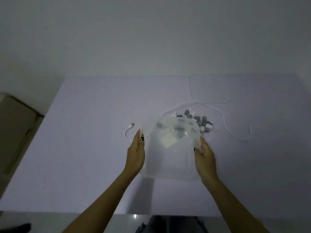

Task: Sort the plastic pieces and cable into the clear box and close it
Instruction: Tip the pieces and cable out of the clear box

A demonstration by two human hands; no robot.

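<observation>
You are holding one clear box (171, 148) at centre frame, left hand (135, 154) and right hand (205, 158) gripping its sides. One white cable (223, 121) is looping around one pile of plastic pieces (200, 121) just above; one clear lid (210, 89) is lying upper right.

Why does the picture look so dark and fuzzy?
The head view is dim and bluish, with soft focus. The clear box held by the left hand and right hand looks hazy, with a small glare spot. The plastic pieces blur together. The table edges bend from the wide lens.
</observation>
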